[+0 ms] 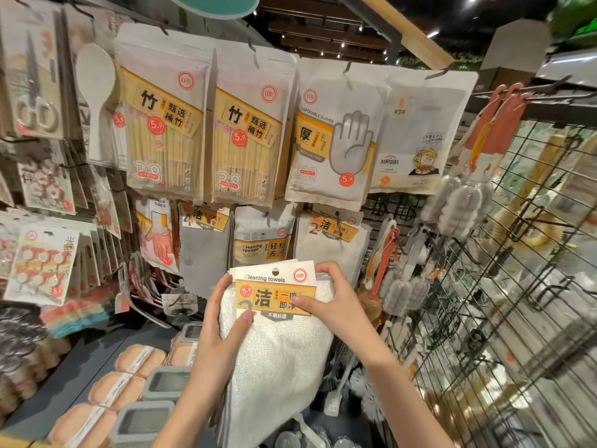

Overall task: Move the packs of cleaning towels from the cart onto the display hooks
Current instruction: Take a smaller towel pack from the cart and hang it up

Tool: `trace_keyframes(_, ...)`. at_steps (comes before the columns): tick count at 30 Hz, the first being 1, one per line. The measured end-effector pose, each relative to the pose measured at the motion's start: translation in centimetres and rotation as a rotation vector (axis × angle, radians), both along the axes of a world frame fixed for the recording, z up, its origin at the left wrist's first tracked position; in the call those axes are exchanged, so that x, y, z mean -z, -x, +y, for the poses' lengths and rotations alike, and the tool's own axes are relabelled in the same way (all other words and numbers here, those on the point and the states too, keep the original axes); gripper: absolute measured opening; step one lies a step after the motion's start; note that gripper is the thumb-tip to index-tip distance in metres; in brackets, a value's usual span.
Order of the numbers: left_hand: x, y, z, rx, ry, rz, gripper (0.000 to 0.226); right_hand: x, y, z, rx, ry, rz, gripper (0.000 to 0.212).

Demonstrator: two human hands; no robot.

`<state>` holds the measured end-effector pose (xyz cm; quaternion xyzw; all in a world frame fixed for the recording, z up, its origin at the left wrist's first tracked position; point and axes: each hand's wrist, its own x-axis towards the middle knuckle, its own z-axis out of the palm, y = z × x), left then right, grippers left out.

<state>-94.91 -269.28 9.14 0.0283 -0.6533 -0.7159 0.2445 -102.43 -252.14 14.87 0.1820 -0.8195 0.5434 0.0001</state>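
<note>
I hold a stack of white cleaning towel packs (277,360) upright in front of the display, their card headers fanned at the top. My left hand (219,324) grips the stack's left side, thumb across the towel front. My right hand (326,299) pinches the yellow-and-white header card (274,287) from the right, thumb on its face. Just above and behind, a white towel pack (332,250) hangs on a display hook (336,215), and a grey towel pack (203,250) hangs to the left. The cart is out of view.
Packs of bamboo sticks (164,130), disposable gloves (336,140) and a cleaning sponge pack (263,240) hang on upper hooks. A black wire grid (504,302) with brushes (397,286) stands at right. Sponges and grey holders (161,383) lie on the shelf below left.
</note>
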Motion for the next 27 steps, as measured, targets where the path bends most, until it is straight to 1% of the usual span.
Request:
trace_keyframes(4,0.1,-0.3,0.2,-0.003,0.007,-0.018,0.049,0.3,-0.6,0.1,0.014,0.025,0.003,0.039)
trace_keyframes(8,0.0,-0.8,0.4,0.004,-0.033,-0.05,0.056,0.4,-0.4,0.8,0.047,0.078,-0.012,0.037)
trace_keyframes(11,-0.1,-1.1,0.3,0.016,-0.039,-0.054,0.056,0.3,-0.3,1.3,0.066,0.116,-0.01,0.037)
trace_keyframes(16,-0.3,-1.3,0.5,0.036,0.027,-0.038,0.051,0.2,-0.1,2.0,0.104,0.188,-0.01,0.036)
trace_keyframes(21,-0.4,-1.2,0.7,0.126,-0.175,-0.063,0.044,0.3,0.0,2.8,0.102,0.229,0.006,0.036)
trace_keyframes(23,-0.5,-1.2,0.7,0.121,-0.165,-0.054,0.041,0.2,0.1,3.0,0.087,0.24,0.012,0.036)
trace_keyframes(27,-0.4,-1.1,0.4,0.096,-0.126,-0.036,0.043,0.0,0.6,2.9,0.063,0.258,0.026,0.036)
